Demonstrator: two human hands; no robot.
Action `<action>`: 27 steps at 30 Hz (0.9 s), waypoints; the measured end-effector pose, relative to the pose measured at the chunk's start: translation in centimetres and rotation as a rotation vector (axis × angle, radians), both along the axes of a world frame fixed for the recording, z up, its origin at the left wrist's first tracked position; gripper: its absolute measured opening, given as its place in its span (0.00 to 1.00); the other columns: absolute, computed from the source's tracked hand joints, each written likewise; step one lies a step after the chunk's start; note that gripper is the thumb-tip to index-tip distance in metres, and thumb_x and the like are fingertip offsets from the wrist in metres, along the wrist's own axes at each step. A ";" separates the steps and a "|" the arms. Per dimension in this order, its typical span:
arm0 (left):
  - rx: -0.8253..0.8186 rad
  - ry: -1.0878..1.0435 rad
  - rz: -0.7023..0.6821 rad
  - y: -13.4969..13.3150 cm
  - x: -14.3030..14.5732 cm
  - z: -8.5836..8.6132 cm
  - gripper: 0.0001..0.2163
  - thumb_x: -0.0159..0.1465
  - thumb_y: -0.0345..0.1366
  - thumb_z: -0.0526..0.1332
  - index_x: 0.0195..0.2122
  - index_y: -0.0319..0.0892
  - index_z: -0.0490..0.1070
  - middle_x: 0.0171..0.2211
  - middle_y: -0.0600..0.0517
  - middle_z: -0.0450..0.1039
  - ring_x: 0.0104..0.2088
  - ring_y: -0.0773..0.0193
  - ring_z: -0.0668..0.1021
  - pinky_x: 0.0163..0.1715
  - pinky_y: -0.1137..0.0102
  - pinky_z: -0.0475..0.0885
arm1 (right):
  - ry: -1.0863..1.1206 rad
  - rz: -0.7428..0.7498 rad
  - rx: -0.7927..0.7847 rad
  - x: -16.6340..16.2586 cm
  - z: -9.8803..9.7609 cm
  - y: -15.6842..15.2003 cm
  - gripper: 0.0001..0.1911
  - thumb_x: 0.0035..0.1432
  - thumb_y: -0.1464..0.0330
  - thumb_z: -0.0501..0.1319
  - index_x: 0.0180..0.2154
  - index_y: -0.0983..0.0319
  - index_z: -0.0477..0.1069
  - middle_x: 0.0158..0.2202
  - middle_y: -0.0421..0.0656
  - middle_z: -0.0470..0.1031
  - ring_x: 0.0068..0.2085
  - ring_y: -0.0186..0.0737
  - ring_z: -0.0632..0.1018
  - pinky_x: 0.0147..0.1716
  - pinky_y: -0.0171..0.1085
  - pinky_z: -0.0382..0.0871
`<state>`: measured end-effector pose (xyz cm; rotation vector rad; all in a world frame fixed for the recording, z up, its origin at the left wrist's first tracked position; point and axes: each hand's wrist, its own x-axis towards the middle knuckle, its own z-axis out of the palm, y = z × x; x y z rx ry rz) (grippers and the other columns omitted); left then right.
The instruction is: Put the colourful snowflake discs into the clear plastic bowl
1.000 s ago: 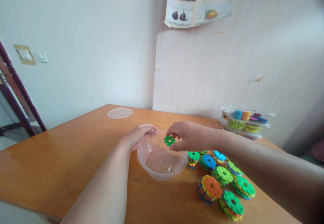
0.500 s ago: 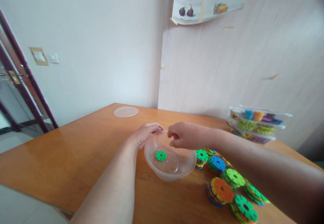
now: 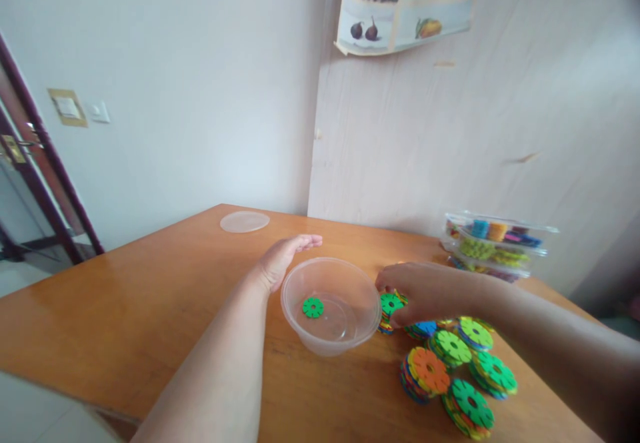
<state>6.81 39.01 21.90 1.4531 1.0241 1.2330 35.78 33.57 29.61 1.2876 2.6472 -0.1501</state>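
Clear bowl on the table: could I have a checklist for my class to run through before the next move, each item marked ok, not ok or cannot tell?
1. Bowl upright: ok.
2. Lid off the bowl: ok, lying on the table.
3. Green disc inside the bowl: ok.
4. Left hand gripping the rim: not ok, open beside it.
5. Right hand gripping the green-topped stack: cannot tell.

Up on the wall (image 3: 400, 129) hangs a fruit poster (image 3: 383, 13) (its lower edge bowed); a switch (image 3: 67, 107) sits near the door (image 3: 37, 193); clear boxes (image 3: 497, 253) stand stacked.
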 end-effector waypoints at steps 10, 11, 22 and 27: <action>0.150 0.154 0.040 -1.7 -0.7 2.1 0.19 0.65 0.43 0.57 0.54 0.46 0.78 0.61 0.51 0.74 0.67 0.55 0.67 0.69 0.59 0.54 | 0.113 0.036 0.089 0.6 1.3 1.3 0.20 0.58 0.60 0.63 0.50 0.61 0.77 0.48 0.51 0.78 0.47 0.51 0.78 0.46 0.43 0.69; 0.159 0.169 0.049 -1.8 -0.7 2.3 0.19 0.65 0.42 0.57 0.54 0.45 0.77 0.61 0.50 0.74 0.66 0.54 0.68 0.68 0.60 0.55 | 0.157 0.022 0.105 0.3 1.6 1.4 0.20 0.58 0.60 0.64 0.50 0.62 0.77 0.47 0.51 0.78 0.46 0.49 0.78 0.45 0.42 0.69; 0.116 0.189 -0.051 -3.0 0.8 2.7 0.33 0.69 0.61 0.45 0.59 0.42 0.73 0.53 0.42 0.80 0.60 0.45 0.75 0.65 0.51 0.56 | 0.170 0.083 -0.009 -9.0 -2.0 1.8 0.22 0.51 0.54 0.68 0.45 0.58 0.75 0.42 0.44 0.80 0.37 0.43 0.77 0.29 0.36 0.61; 0.023 0.148 -0.075 -3.3 1.2 2.6 0.38 0.66 0.66 0.45 0.60 0.39 0.71 0.52 0.38 0.80 0.59 0.45 0.76 0.63 0.53 0.60 | 0.151 0.084 -0.045 -10.6 -3.2 2.4 0.25 0.52 0.51 0.67 0.47 0.60 0.76 0.45 0.47 0.80 0.40 0.46 0.79 0.29 0.35 0.62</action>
